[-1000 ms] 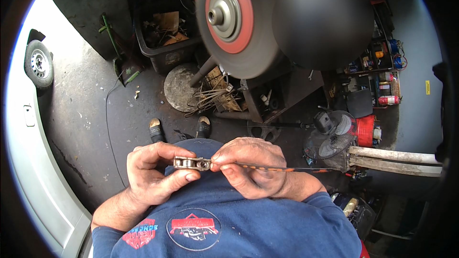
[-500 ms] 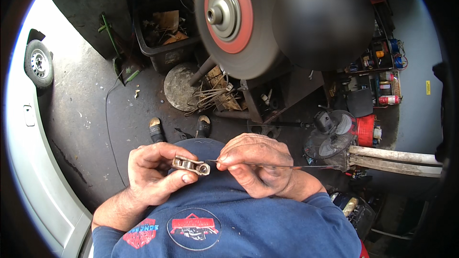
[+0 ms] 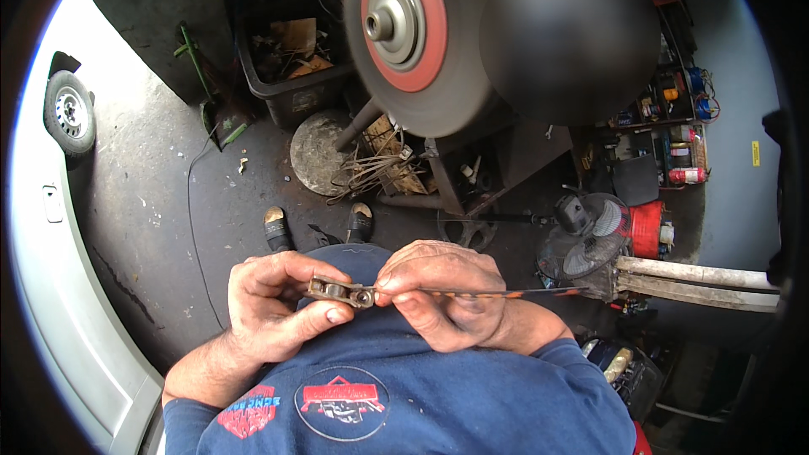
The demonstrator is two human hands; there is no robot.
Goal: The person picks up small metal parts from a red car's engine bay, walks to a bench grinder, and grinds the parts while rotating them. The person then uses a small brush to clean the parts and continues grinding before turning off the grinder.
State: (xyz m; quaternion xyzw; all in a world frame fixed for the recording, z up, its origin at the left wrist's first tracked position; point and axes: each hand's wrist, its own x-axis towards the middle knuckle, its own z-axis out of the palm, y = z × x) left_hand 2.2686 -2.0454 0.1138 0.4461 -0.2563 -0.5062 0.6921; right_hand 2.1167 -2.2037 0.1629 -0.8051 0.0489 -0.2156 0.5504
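My left hand (image 3: 274,297) is closed, pinching a small metal rocker arm (image 3: 334,291) between thumb and fingertips in front of my belly. The part has a roller set in its middle and a round hole at its right end. My right hand (image 3: 442,293) is closed around a thin, dark, strip-like rod (image 3: 522,292), which runs out to the right with orange glints along it. The rod's left tip is hidden by my right fingertips, right beside the holed end; whether it touches the part I cannot tell.
A large grinding wheel (image 3: 472,59) with a red centre stands ahead, its grey surface blurred. Behind my feet's line are a black bin (image 3: 295,88) of scraps and a round base (image 3: 318,152). A fan (image 3: 590,236) stands right; a white vehicle (image 3: 76,286) is left.
My right hand has shifted slightly left, bringing its fingertips up to the rocker arm's holed end. The rocker arm has moved a little to the right. Orange glints now show along the rod.
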